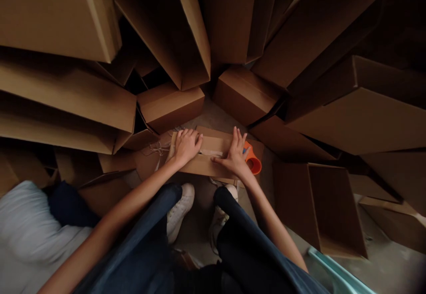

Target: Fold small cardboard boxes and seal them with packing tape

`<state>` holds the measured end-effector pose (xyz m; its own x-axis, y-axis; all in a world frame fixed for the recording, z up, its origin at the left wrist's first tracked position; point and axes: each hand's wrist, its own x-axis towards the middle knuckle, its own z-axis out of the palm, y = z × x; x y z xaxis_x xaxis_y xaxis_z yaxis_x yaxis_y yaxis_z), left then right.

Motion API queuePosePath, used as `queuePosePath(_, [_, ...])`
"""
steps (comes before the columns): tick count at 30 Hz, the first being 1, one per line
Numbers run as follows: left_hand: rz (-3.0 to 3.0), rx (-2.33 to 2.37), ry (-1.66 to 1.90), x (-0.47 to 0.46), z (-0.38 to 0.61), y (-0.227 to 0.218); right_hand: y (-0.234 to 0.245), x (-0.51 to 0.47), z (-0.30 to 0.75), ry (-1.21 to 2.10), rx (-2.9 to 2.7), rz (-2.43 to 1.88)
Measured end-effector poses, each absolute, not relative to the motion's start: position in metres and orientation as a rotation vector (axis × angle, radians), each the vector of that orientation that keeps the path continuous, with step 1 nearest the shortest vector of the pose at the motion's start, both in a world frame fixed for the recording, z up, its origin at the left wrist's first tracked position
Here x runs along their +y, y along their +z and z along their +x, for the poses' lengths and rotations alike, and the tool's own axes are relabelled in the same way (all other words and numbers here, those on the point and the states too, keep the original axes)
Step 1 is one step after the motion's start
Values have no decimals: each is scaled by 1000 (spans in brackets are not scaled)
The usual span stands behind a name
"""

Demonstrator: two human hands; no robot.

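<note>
Nearest my lens are my own legs in dark denim (143,236), with a white sneaker (179,209) showing below the box at 6 o'clock. My bare forearms reach past them to a flat cardboard box (213,145) lying on the floor at the centre of my view. My left hand (187,146) is pressed palm-down on its top, open with the fingers close together, and has hold of nothing. My right hand (235,152) lies flat on the same top, fingers spread wide, and is not gripping anything either. Between them runs a seam with a pale strip (211,152) along it, probably packing tape, so I judge the step in hand to be pressing that seam flat. An orange tape dispenser (253,163) sits just past my right hand at 3 o'clock, and reaching it calls for only a short shift of that hand. Loose twine (158,149) trails from the box at 9 o'clock. Stacked cardboard boxes (357,112) crowd round from 9 to 3, an open carton (336,209) stands at 4 o'clock, and a pale cushion (29,227) lies at 8 o'clock.
</note>
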<state>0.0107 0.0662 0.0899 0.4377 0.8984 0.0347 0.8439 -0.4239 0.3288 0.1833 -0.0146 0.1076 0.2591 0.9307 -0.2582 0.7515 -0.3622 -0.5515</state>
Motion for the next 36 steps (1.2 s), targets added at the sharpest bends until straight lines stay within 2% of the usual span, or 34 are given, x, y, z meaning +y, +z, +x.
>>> queuePosePath(8, [2394,1513,291,66,11,92,105,-28,234,892,-1443,-2291])
queuePosePath(18, [2434,1514,286,66,11,91,104,-14,187,771,-1543,-2221])
queuePosePath(25, [2412,1514,299,66,10,91,104,-23,219,920,-1447,-2277])
queuePosePath(36, [2407,1504,308,66,11,90,103,-16,200,882,-1463,-2249])
